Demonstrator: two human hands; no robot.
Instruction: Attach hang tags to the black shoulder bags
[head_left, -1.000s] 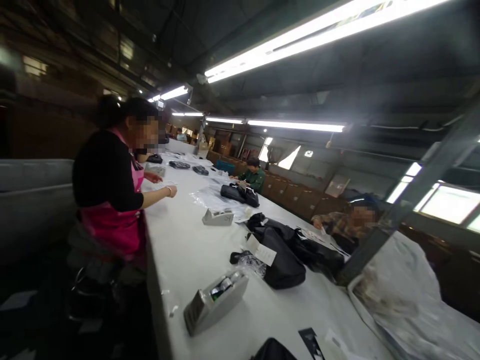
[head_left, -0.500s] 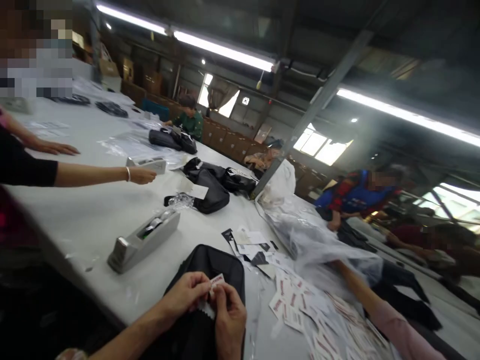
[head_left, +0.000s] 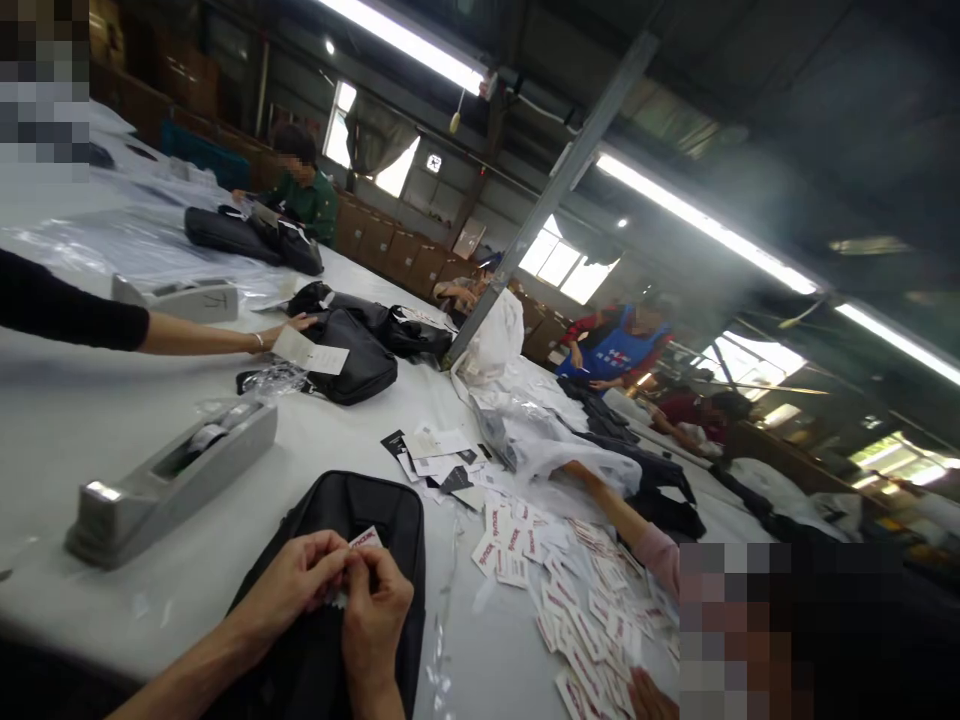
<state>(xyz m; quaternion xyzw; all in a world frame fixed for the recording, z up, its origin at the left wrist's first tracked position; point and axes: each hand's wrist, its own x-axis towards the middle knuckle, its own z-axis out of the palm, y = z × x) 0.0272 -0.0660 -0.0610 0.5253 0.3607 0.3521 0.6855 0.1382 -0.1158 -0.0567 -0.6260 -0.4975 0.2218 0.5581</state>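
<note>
Both my hands meet over a black bag (head_left: 330, 510) that lies at the front edge of the white table. My left hand (head_left: 300, 580) pinches a small white tag with red print (head_left: 366, 540) from the left. From the right, my right hand (head_left: 377, 600) has thumb and fingers closed at the same tag. A bit of clear or white material shows under the fingers, too small to make out. Loose tags of the same kind (head_left: 517, 545) are spread over the table to the right of the bag.
A grey tape dispenser (head_left: 180, 480) stands at left, another (head_left: 180, 298) behind it. Black and white cards (head_left: 442, 465) lie beyond my bag. A co-worker's hand (head_left: 281, 335) reaches the black bags (head_left: 352, 355). At right, another co-worker's arm (head_left: 615, 510) reaches into clear plastic. A metal post (head_left: 555, 190) rises behind.
My view has swung right, so the scene sits further left. The co-worker's hand at left has moved from the rear dispenser to the black bags. My hands still pinch the tag.
</note>
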